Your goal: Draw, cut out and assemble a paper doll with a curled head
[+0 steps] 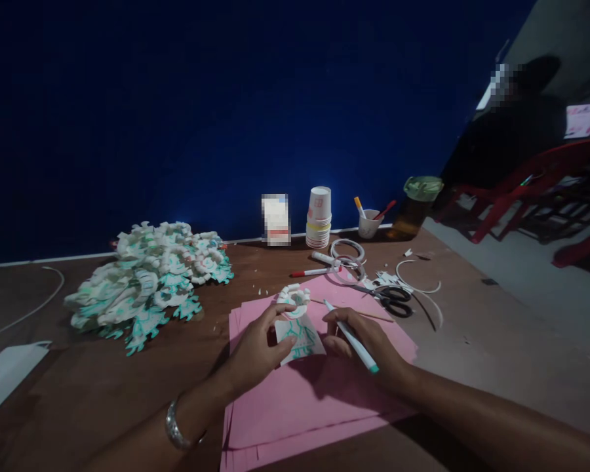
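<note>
My left hand (254, 342) grips a white paper piece (305, 339) between thumb and fingers. Teal marker lines on the paper form a small figure in a dress. At the piece's top is a curled white ring with a notched edge (295, 296), close to my left fingertips. My right hand (366, 341) is closed around a white marker with a teal end (358, 346), slanting across the fingers. The marker's upper end is just right of the paper, apart from it. Beneath both hands lies a stack of pink sheets (275, 413).
At left is a heap of similar cut paper pieces (152, 282). Black-handled scissors (393, 300), a red-capped marker (314, 271), rings (347, 252) and paper scraps lie right of centre. Stacked paper cups (318, 216), a pen cup (370, 224) and a jar (415, 206) stand behind. A person sits far right.
</note>
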The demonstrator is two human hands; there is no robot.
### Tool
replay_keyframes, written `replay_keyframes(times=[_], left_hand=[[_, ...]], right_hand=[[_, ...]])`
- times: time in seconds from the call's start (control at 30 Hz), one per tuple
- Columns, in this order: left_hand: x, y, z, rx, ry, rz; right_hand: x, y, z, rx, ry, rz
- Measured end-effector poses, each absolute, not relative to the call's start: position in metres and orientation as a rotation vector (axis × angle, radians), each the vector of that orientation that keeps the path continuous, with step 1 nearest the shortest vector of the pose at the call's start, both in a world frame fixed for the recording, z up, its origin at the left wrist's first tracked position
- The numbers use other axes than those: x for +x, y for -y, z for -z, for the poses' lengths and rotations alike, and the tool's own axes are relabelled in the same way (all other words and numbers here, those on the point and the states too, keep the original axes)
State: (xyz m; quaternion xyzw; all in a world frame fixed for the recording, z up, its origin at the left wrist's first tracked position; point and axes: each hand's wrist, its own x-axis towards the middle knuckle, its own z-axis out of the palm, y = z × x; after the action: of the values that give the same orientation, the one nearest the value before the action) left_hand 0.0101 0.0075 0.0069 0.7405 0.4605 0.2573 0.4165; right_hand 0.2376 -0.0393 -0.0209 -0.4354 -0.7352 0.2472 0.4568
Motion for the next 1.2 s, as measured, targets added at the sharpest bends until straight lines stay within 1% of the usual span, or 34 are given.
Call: replay_keyframes(times=[0.13, 0.23, 0.33, 0.43, 0.57, 0.73, 0.87, 1.03, 1.2], left_hand=[[0.009, -0.007, -0.009, 2.078, -1.207, -0.571], [0.006, -0.007, -0.007, 2.138, -1.219, -0.551], [0.002, -0.010, 0.000, 2.209, -1.178, -0.645], [-0.004, -0.018, 0.004, 2.166, -1.237, -0.752], [-0.012, -0.031, -0.009, 2.261, -1.302, -0.839], [-0.020, -0.054, -0.039, 2.389, -1.294, -0.690], [-0.024, -0.077, -0.052, 2.426, -1.318, -0.620], [-0.024, -0.087, -0.050, 2.462, -1.282, -0.518], [-0.011, -0.077, -0.043, 2.489, -1.117, -0.408]], right_hand=[[0.243, 0.036, 0.017, -1.116, 1.766, -0.530], [0.244, 0.034, 0.017, -1.122, 1.714, -0.565], [0.240, 0.031, 0.017, -1.135, 1.601, -0.703], [0.238, 0.025, 0.015, -1.158, 1.472, -0.792], [0.244, 0.017, 0.002, -1.159, 1.361, -0.845], [0.259, 0.015, -0.023, -1.134, 1.284, -0.866], [0.266, 0.015, -0.031, -1.111, 1.253, -0.867], [0.280, 0.015, -0.025, -1.159, 1.210, -0.792], [0.297, 0.018, -0.022, -1.299, 1.287, -0.750]])
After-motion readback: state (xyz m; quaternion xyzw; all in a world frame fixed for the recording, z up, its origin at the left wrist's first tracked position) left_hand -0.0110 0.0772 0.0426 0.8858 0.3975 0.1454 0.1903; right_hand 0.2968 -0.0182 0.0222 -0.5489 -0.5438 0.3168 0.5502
